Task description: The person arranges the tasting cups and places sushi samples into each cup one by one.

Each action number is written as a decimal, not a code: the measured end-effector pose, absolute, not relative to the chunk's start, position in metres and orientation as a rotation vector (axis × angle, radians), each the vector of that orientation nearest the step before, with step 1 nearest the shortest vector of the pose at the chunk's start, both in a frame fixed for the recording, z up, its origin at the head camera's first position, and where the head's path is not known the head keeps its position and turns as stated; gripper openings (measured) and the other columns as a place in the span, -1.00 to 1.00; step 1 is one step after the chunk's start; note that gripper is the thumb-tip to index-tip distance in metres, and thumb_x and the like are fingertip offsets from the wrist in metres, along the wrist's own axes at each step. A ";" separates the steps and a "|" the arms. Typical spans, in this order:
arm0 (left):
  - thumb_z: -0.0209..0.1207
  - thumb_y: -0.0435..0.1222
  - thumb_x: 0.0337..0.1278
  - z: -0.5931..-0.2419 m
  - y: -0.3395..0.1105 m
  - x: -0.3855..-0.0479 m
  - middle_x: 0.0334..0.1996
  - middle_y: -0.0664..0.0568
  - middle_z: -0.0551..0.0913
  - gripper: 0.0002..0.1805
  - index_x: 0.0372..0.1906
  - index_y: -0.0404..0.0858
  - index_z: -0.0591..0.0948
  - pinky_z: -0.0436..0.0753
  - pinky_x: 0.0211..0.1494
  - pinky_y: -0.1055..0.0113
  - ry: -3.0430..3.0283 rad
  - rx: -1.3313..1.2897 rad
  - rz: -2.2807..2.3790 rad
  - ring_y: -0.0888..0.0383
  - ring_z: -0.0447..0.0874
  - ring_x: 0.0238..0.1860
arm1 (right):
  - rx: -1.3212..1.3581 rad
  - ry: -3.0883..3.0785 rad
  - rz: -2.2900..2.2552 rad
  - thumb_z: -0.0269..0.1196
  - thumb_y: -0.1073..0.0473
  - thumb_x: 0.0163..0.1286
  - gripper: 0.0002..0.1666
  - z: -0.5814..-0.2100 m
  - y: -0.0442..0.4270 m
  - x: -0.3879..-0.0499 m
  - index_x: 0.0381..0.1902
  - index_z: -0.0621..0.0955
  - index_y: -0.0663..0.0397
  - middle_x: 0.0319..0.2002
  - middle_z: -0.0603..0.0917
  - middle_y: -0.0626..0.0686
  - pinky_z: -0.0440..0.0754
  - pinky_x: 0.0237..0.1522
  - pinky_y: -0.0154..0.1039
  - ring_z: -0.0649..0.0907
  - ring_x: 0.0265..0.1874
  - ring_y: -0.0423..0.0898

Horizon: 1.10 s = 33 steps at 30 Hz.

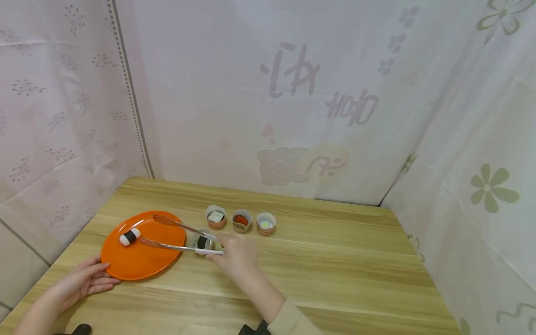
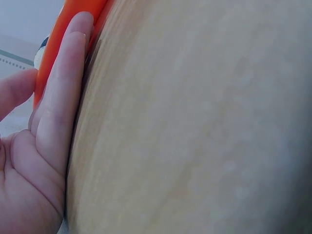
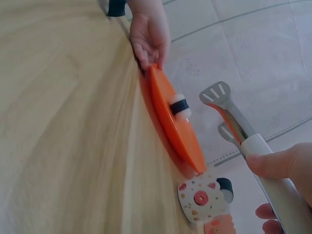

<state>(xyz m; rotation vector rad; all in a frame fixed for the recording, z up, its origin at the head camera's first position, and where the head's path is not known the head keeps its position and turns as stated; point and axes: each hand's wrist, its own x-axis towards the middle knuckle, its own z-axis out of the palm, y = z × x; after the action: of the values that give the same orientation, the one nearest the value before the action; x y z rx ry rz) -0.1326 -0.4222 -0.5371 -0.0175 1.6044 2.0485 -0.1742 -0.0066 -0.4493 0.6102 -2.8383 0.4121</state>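
My left hand [image 1: 85, 283] pinches the near-left rim of an orange plate [image 1: 142, 267], thumb above and fingers beneath. On the plate lies a white sushi piece [image 1: 130, 237] with a black band. My right hand [image 1: 237, 257] grips metal tongs with white handles [image 3: 273, 178]. The slotted tong heads are spread over the plate, to the right of the sushi, and nothing is between them. Below the tongs stands a patterned paper cup [image 3: 192, 200] holding another black-and-white piece [image 1: 203, 242], partly covered by the tongs and hand.
Behind the tongs stand three paper cups in a row: one with white pieces [image 1: 216, 217], one with red-orange filling [image 1: 241, 220], one with a pale item [image 1: 265, 224]. The wooden table [image 1: 335, 260] meets patterned curtains at the back and sides. Black objects [image 1: 255, 328] lie at the near edge.
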 end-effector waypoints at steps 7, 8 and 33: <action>-0.26 -0.29 0.56 -0.538 -0.422 -0.133 -0.08 -0.23 0.65 -0.22 0.28 -0.62 -0.56 0.56 0.11 0.00 1.600 -0.006 2.050 -0.12 0.64 -0.02 | 0.591 -2.844 0.456 0.41 -0.33 0.02 -0.34 -0.454 -0.024 -0.166 0.05 0.67 -0.19 -0.12 0.71 -0.12 0.46 -0.64 -0.37 0.68 -0.34 -0.15; -0.26 -0.28 0.56 -0.538 -0.422 -0.133 -0.09 -0.23 0.65 -0.22 0.28 -0.62 -0.56 0.56 0.11 0.00 1.600 -0.003 2.050 -0.12 0.64 -0.02 | 0.587 -2.842 0.458 0.41 -0.33 0.01 -0.35 -0.455 -0.026 -0.165 0.04 0.68 -0.20 -0.13 0.71 -0.12 0.44 -0.67 -0.38 0.68 -0.38 -0.15; -0.28 -0.32 0.55 -0.543 -0.429 -0.133 -0.06 -0.27 0.63 -0.77 0.17 -0.17 0.24 0.54 0.13 -0.02 1.475 0.026 2.120 -0.15 0.62 0.00 | 0.566 -2.809 0.374 0.43 -0.34 -0.01 -0.54 -0.475 -0.059 -0.164 -0.35 0.66 -0.18 -0.63 0.45 -0.20 0.22 -0.82 -0.35 0.40 -0.71 -0.23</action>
<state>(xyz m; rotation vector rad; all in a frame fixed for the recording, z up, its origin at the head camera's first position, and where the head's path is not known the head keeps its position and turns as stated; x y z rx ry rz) -0.1332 -0.4289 -0.5429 0.0258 1.4746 2.1205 -0.1638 -0.0594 -0.4750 0.5660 -2.8088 0.3745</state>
